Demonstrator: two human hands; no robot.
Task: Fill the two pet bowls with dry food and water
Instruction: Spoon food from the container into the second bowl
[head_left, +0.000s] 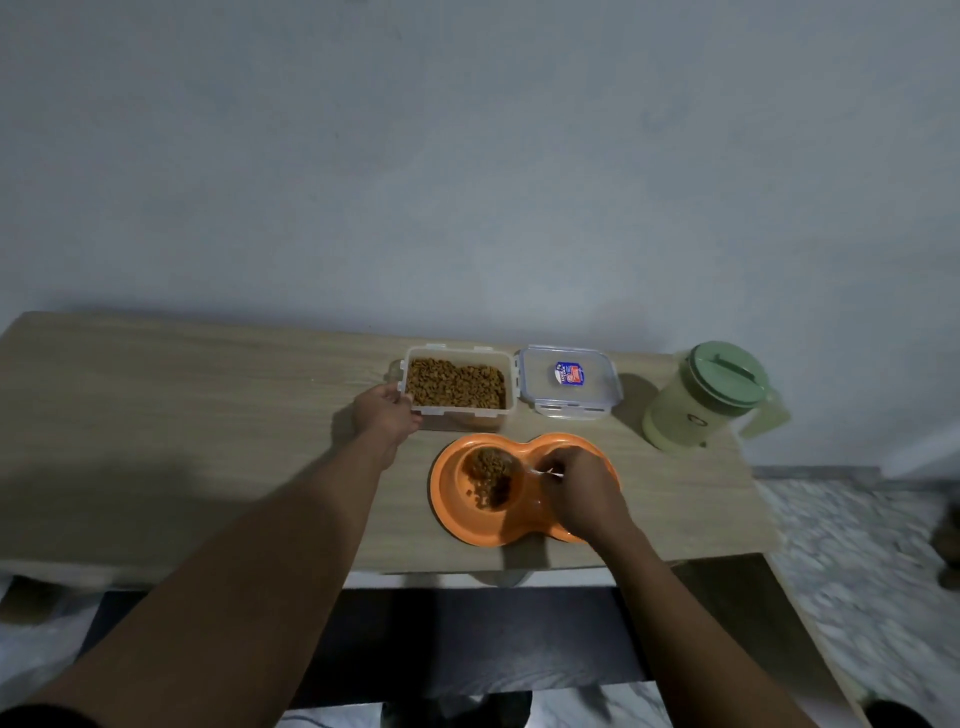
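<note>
Now my left hand (387, 415) grips the kibble tub (460, 419) steady, my right hand (577, 487) pinching a spoon (546, 472) over the bowl (441, 493)

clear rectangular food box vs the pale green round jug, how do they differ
The clear rectangular box is open, kibble showing; the pale green round jug wears its lid, contents hidden. The left hand holds the box; nothing touches the jug. Both stand on the wooden table.

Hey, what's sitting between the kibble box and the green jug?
The box's clear lid lies flat on the table there, close beside the kibble box, apart from the jug. The head view shows it.
</note>
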